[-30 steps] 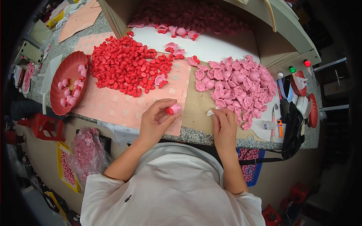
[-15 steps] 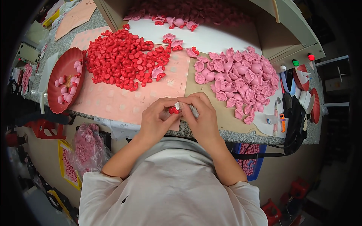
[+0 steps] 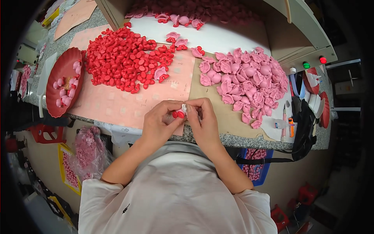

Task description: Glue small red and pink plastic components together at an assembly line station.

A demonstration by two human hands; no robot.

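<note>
My left hand (image 3: 156,121) and my right hand (image 3: 204,121) meet at the table's near edge. Between their fingertips is a small red plastic piece (image 3: 178,114) with two rounded lobes, and a small white part (image 3: 184,106) sits against its top. The left fingers pinch the red side, while the right thumb and forefinger press at the white part. Beyond my left hand spreads a heap of glossy red plastic pieces (image 3: 120,58). A heap of pink moulded plastic shells (image 3: 249,76) lies beyond my right hand. The inner fingertips are partly hidden.
A red scalloped dish (image 3: 52,95) with pink balls stands at the left. Several pink-and-red assembled pieces (image 3: 180,43) lie before an open cabinet (image 3: 286,43). An orange lighter (image 3: 291,126) and a black bag (image 3: 306,128) are at the right; a blue crate (image 3: 267,167) is below.
Both hands stay together at nearly the same spot. The red piece is turned slightly, showing more of its lobes and the white part. The whole view has shifted a little.
</note>
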